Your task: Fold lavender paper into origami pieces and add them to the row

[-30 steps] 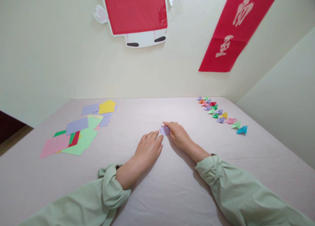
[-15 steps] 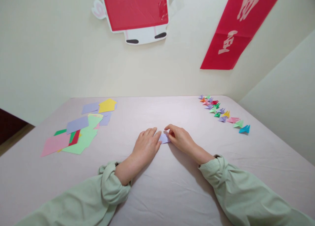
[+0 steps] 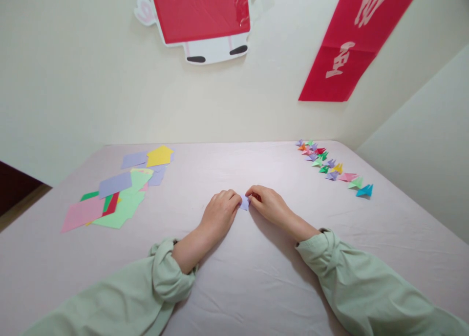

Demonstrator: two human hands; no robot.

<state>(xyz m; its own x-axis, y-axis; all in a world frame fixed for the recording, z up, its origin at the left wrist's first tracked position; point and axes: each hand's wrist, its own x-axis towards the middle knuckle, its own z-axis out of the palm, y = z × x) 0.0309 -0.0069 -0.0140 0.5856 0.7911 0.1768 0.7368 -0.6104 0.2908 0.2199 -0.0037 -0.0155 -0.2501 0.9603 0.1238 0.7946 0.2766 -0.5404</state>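
Note:
Between my two hands, at the middle of the table, is a small piece of light purple paper [image 3: 244,202], partly covered by my fingers. My left hand [image 3: 221,209] has its fingers closed on the paper's left edge. From the other side, my right hand [image 3: 266,202] pinches the right edge between thumb and fingers. How the paper is folded is too small to make out.
Loose sheets of coloured paper [image 3: 119,209] lie overlapping at the left of the cloth-covered table [image 3: 234,282]. A slanting row of small folded paper figures, with a blue one [image 3: 365,191] nearest, stands at the right. Behind is a wall with a red banner [image 3: 355,52].
My left fingers have drawn together onto the paper, where they lay more spread before. Less of the purple paper shows now, and my right fingertips have closed at its edge.

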